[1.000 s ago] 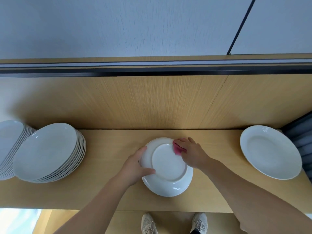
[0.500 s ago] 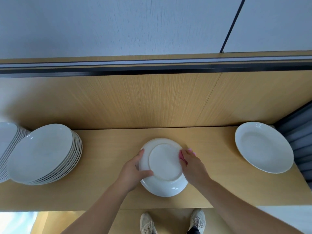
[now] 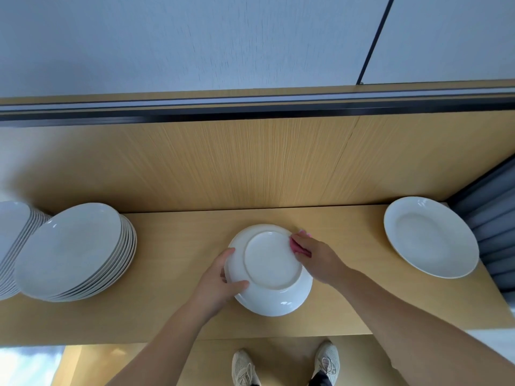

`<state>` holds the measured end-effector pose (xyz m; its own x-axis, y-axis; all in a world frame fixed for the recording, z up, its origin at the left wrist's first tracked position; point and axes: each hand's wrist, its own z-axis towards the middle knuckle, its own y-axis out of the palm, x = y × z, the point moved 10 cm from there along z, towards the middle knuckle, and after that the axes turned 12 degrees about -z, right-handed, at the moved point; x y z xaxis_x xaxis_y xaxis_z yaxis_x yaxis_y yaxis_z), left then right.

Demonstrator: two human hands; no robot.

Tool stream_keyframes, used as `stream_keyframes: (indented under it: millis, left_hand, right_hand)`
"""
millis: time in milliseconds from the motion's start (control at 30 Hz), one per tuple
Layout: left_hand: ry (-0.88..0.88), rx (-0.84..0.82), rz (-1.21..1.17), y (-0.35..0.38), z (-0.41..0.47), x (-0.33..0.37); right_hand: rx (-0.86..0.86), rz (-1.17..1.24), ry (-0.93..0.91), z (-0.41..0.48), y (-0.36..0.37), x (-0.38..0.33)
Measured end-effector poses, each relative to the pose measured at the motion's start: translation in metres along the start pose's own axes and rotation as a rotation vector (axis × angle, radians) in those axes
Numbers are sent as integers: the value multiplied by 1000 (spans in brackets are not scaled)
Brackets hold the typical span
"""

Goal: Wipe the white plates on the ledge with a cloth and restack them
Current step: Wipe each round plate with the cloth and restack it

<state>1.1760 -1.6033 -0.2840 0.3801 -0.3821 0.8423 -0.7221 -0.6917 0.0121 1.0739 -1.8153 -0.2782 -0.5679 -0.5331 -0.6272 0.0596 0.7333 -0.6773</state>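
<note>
A white plate (image 3: 271, 270) is held upside down over the middle of the wooden ledge (image 3: 172, 310), its foot ring facing me. My left hand (image 3: 218, 280) grips its left rim, thumb on the underside. My right hand (image 3: 317, 257) holds a pink cloth (image 3: 298, 244) against the plate's upper right rim. A stack of several white plates (image 3: 75, 252) stands at the left, with another stack (image 3: 12, 240) partly cut off at the frame's left edge. A single white plate (image 3: 430, 236) lies face up at the right.
A wood-panelled wall (image 3: 250, 162) rises behind the ledge. Grey pleated fabric (image 3: 493, 224) hangs at the right end. Below the front edge I see my two shoes (image 3: 284, 366) on the floor.
My right hand with the cloth has slid from the plate's top rim round to its right side and back up a little. The left hand keeps its grip.
</note>
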Motion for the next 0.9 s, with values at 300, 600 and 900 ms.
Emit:
stream_keyframes:
  millis: [300, 600, 900]
  left_hand:
    - [-17, 2, -25, 5, -1, 0]
    - [22, 88, -55, 7, -11, -6]
    - [41, 146, -18, 1, -18, -8]
  right_hand:
    - [25, -141, -8, -1, 2, -9]
    - [196, 12, 155, -52, 43, 17]
    - [145, 88, 50, -40, 11, 16]
